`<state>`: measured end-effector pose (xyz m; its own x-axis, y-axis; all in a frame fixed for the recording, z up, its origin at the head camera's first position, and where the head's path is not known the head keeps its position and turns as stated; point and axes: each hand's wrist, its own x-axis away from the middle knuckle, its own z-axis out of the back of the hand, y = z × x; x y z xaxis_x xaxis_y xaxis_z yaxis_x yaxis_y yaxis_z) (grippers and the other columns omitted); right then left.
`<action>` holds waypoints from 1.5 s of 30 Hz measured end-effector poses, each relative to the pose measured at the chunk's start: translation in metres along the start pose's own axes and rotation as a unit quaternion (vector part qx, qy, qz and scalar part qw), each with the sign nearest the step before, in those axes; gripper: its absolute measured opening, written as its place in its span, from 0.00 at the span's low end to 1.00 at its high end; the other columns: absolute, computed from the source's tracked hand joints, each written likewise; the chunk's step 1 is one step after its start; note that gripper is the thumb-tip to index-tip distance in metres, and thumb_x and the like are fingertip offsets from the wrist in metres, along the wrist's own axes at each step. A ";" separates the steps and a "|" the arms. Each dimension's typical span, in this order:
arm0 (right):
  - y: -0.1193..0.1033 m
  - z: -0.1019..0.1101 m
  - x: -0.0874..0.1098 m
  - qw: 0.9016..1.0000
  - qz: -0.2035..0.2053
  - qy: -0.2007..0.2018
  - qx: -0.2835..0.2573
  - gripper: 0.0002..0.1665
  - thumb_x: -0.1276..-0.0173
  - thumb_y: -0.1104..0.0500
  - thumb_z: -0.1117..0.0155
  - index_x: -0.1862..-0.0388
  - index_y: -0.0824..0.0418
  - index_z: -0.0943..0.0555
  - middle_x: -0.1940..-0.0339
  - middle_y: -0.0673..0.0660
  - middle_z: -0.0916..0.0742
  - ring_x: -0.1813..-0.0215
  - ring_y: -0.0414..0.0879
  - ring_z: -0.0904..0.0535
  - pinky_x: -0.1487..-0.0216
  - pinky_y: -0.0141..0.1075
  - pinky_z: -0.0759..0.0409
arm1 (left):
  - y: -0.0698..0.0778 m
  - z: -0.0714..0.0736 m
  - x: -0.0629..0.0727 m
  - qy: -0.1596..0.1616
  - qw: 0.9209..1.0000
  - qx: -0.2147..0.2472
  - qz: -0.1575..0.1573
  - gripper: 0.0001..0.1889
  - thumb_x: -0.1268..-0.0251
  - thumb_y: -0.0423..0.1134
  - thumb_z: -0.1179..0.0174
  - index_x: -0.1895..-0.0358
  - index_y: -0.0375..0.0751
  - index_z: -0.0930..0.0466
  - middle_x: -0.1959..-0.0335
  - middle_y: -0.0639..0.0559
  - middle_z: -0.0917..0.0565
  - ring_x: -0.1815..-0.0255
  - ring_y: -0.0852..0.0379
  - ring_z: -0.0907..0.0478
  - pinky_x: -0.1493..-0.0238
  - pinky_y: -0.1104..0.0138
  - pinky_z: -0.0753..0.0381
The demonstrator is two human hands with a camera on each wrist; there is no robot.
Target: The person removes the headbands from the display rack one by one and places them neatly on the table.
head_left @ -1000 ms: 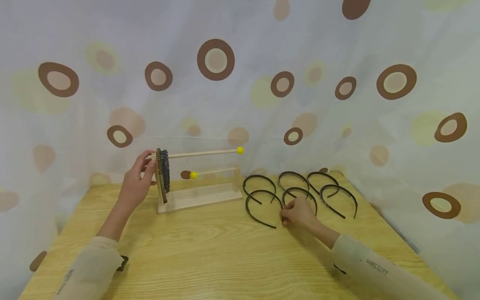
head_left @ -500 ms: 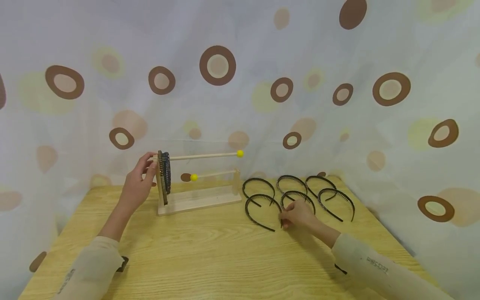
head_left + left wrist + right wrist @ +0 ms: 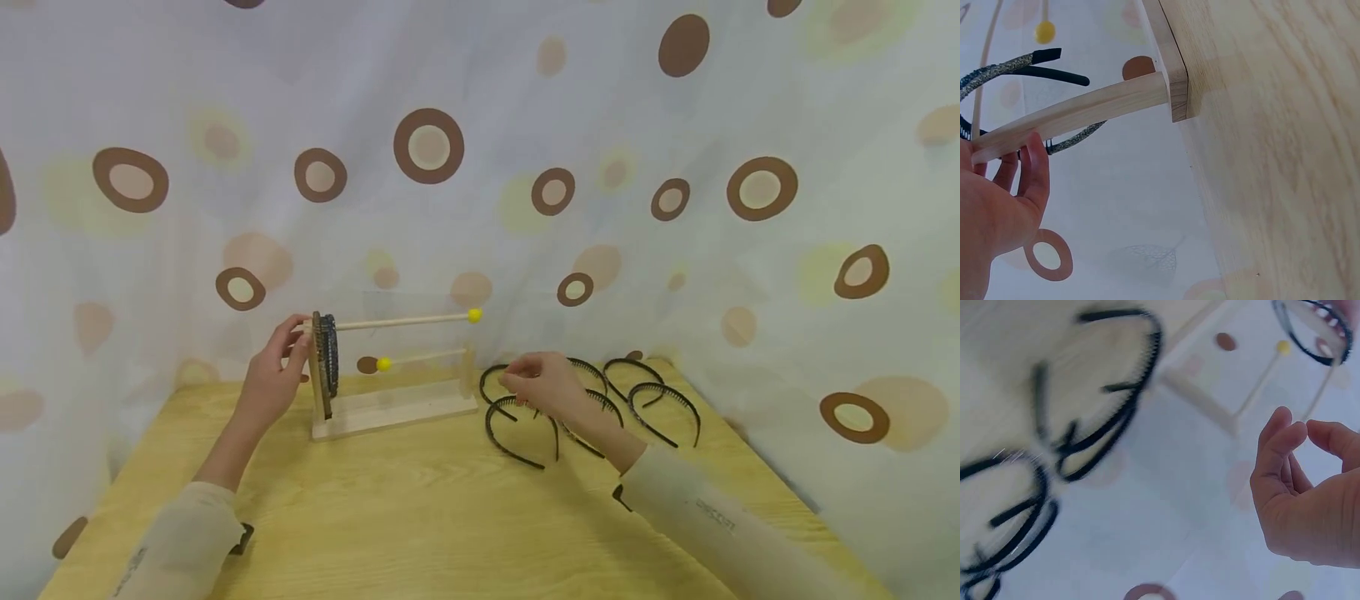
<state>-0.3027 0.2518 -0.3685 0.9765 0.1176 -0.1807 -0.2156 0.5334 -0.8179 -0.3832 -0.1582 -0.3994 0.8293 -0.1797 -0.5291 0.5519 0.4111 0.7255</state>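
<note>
My left hand [image 3: 272,375] grips the top of the upright post of a wooden stand [image 3: 397,408]; in the left wrist view, fingers and thumb lie round the post [image 3: 1085,112]. Toothed headbands [image 3: 330,354], dark and glittery, hang on the stand's upper rod beside that hand. My right hand [image 3: 551,387] is raised over the headbands on the table, fingers loosely curled. In the right wrist view, thumb and fingertips nearly meet and nothing shows between them. Beneath it, a black headband [image 3: 517,450] lies at the front left of the group, and the hand partly hides others.
Several more headbands [image 3: 678,396] lie on the wooden table [image 3: 420,517], right of the stand. Yellow balls cap the upper rod [image 3: 405,322] and the lower rod [image 3: 427,357]. A spotted cloth [image 3: 495,250] hangs behind and along the sides.
My right hand has left the front middle headband, rising and moving left towards the stand. My left hand keeps its grip on the post. The head view has shifted slightly.
</note>
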 end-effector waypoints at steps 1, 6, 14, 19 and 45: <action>-0.006 -0.008 -0.002 1.000 0.008 -0.002 -0.015 0.14 0.28 0.54 0.31 0.53 0.63 0.13 0.66 0.55 0.12 0.70 0.51 0.15 0.69 0.41 0.14 | -0.002 0.000 0.001 0.000 1.000 0.001 0.002 0.25 0.15 0.52 0.58 0.25 0.46 0.38 0.32 0.32 0.27 0.40 0.34 0.25 0.61 0.51 0.12; -0.028 -0.047 -0.013 0.995 0.036 -0.008 -0.094 0.15 0.27 0.52 0.31 0.52 0.62 0.12 0.66 0.57 0.11 0.67 0.53 0.14 0.67 0.40 0.14 | -0.008 0.000 0.004 0.003 1.000 0.010 0.000 0.25 0.16 0.52 0.57 0.25 0.46 0.38 0.33 0.32 0.26 0.41 0.35 0.24 0.61 0.52 0.12; -0.050 -0.098 -0.034 0.980 0.092 -0.048 -0.167 0.15 0.26 0.51 0.32 0.51 0.60 0.13 0.62 0.58 0.11 0.59 0.55 0.14 0.55 0.47 0.14 | -0.006 -0.001 0.001 0.009 1.000 0.012 -0.009 0.25 0.16 0.53 0.57 0.24 0.47 0.38 0.34 0.33 0.25 0.40 0.35 0.24 0.60 0.47 0.13; -0.060 -0.134 -0.045 0.975 0.092 -0.039 -0.200 0.16 0.28 0.50 0.30 0.49 0.59 0.13 0.58 0.56 0.11 0.53 0.53 0.14 0.52 0.42 0.14 | -0.004 -0.001 0.001 0.015 1.000 0.010 -0.008 0.25 0.15 0.51 0.57 0.24 0.45 0.38 0.34 0.32 0.26 0.40 0.35 0.25 0.59 0.45 0.13; -0.075 -0.209 -0.057 0.968 0.112 -0.020 -0.225 0.15 0.31 0.60 0.28 0.47 0.61 0.15 0.57 0.47 0.13 0.53 0.41 0.16 0.53 0.36 0.15 | -0.006 -0.002 0.000 0.031 0.999 0.009 -0.001 0.24 0.15 0.51 0.56 0.25 0.47 0.37 0.34 0.34 0.24 0.42 0.38 0.23 0.62 0.54 0.12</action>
<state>-0.3426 0.0301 -0.4109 0.9027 0.2247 -0.3668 -0.3911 0.0736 -0.9174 -0.3865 -0.1587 -0.4051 0.8210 -0.1244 -0.5572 0.5562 0.3943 0.7315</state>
